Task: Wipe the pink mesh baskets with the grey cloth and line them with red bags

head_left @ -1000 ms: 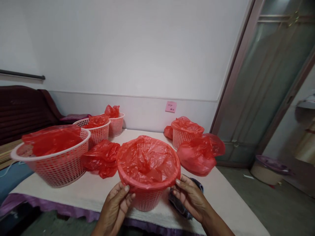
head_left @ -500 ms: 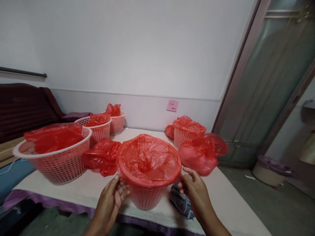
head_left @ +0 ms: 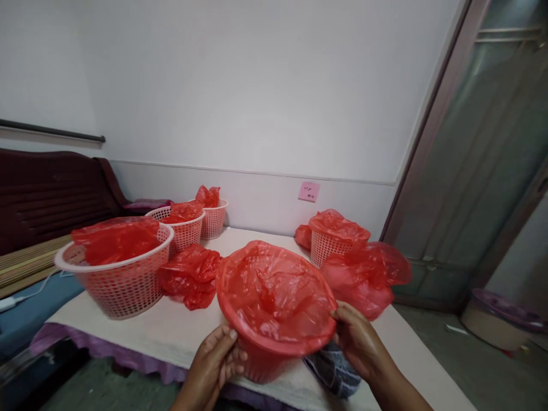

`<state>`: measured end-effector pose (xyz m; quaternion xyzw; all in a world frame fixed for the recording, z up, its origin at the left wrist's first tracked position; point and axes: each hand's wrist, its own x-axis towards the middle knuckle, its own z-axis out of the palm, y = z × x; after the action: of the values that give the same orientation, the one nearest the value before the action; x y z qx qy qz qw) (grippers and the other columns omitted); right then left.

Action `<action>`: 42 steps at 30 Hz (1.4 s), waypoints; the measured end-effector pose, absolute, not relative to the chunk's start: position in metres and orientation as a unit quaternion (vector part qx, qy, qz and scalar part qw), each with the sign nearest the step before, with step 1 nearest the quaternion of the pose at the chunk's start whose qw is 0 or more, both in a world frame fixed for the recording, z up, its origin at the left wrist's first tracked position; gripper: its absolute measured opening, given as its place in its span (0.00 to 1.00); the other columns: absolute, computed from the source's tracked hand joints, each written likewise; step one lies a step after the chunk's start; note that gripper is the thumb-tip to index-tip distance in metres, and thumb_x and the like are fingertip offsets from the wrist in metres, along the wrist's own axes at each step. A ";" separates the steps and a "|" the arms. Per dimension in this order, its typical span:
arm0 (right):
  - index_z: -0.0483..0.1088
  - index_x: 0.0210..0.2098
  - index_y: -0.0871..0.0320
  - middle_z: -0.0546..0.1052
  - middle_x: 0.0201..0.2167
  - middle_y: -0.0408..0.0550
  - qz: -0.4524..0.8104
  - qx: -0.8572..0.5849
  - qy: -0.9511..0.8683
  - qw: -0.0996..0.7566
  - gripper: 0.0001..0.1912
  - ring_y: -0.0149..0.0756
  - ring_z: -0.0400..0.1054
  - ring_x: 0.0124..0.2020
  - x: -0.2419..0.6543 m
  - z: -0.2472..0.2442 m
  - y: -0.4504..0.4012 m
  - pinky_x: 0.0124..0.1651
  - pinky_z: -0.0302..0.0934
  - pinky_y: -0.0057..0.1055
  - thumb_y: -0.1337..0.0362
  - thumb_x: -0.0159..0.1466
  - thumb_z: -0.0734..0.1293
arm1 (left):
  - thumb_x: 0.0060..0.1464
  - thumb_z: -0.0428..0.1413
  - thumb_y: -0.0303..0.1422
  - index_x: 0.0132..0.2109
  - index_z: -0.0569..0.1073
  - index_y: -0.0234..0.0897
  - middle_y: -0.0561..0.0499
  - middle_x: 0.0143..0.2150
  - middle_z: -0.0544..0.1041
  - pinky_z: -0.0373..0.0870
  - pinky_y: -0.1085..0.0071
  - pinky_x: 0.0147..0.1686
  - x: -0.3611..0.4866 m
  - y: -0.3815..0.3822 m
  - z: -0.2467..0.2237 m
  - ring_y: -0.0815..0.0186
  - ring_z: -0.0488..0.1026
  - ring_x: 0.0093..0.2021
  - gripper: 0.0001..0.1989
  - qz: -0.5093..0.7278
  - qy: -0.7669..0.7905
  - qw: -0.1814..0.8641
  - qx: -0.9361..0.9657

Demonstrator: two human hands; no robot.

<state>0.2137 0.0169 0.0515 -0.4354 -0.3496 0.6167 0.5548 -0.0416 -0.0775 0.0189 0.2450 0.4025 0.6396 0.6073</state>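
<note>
A pink plastic basket (head_left: pixel 268 368) lined with a red plastic bag (head_left: pixel 295 297) is at the front of the table, its mouth tipped toward me. The bag is folded over the rim all round. My left hand (head_left: pixel 220 357) holds the basket's near left side, thumb at the rim and fingers curled below it. On the right side, my right hand (head_left: pixel 355 337) pinches the bag-covered rim. A dark patterned cloth item (head_left: pixel 336 368) lies behind and beneath that hand, partly hidden.
Several pink baskets holding red bags, including a large basket (head_left: pixel 124 285), stand on the left. A bag-covered basket (head_left: pixel 327 248) is at the back right, beside a loose red bag (head_left: pixel 363 279). Another crumpled red bag (head_left: pixel 192 277) lies left of centre.
My hands have closed in on the rim, and the lined basket has tipped toward me. The view has shifted slightly to the left.
</note>
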 end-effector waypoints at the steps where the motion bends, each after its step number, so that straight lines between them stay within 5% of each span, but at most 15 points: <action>1: 0.68 0.23 0.58 0.70 0.18 0.37 0.622 -0.432 -0.345 0.554 0.10 0.26 0.61 0.18 0.220 0.050 0.015 0.21 0.59 0.22 0.67 0.41 0.71 | 0.45 0.65 0.38 0.33 0.73 0.33 0.51 0.25 0.74 0.70 0.75 0.23 -0.042 -0.081 0.017 0.70 0.72 0.24 0.14 0.636 0.404 0.610 0.246; 12: 0.75 0.33 0.56 0.79 0.28 0.45 0.633 -0.434 -0.356 0.533 0.15 0.37 0.71 0.27 0.244 0.042 -0.010 0.30 0.63 0.29 0.62 0.44 0.73 | 0.53 0.56 0.46 0.36 0.73 0.38 0.54 0.34 0.75 0.68 0.76 0.31 -0.077 -0.061 0.069 0.70 0.72 0.34 0.15 0.710 0.437 0.468 0.293; 18: 0.75 0.35 0.56 0.79 0.29 0.46 0.638 -0.427 -0.355 0.533 0.17 0.38 0.72 0.28 0.243 0.039 -0.014 0.32 0.65 0.30 0.62 0.45 0.74 | 0.46 0.63 0.41 0.29 0.72 0.35 0.56 0.24 0.73 0.63 0.79 0.24 -0.088 -0.049 0.082 0.73 0.67 0.22 0.14 0.675 0.443 0.489 0.331; 23: 0.75 0.35 0.56 0.79 0.31 0.47 0.647 -0.412 -0.353 0.536 0.16 0.39 0.73 0.30 0.245 0.035 -0.013 0.34 0.66 0.31 0.61 0.47 0.74 | 0.45 0.64 0.39 0.31 0.73 0.35 0.54 0.27 0.75 0.68 0.74 0.31 -0.083 -0.047 0.065 0.71 0.72 0.27 0.13 0.689 0.409 0.513 0.306; 36: 0.75 0.34 0.58 0.79 0.29 0.46 0.629 -0.410 -0.337 0.568 0.15 0.36 0.71 0.28 0.241 0.034 -0.009 0.29 0.65 0.28 0.63 0.46 0.75 | 0.50 0.61 0.40 0.36 0.72 0.35 0.53 0.30 0.75 0.69 0.75 0.21 -0.075 -0.076 0.059 0.70 0.73 0.26 0.12 0.664 0.414 0.568 0.256; 42: 0.75 0.36 0.59 0.79 0.31 0.46 0.652 -0.388 -0.337 0.558 0.16 0.35 0.71 0.29 0.243 0.026 -0.004 0.30 0.67 0.29 0.64 0.47 0.75 | 0.50 0.63 0.32 0.31 0.72 0.33 0.53 0.28 0.75 0.72 0.77 0.26 -0.069 -0.083 0.058 0.74 0.71 0.26 0.08 0.659 0.386 0.589 0.263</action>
<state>0.2432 -0.0037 0.0262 -0.3875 -0.3368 0.6523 0.5576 -0.0691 -0.0830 0.0580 0.2634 0.3862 0.6590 0.5892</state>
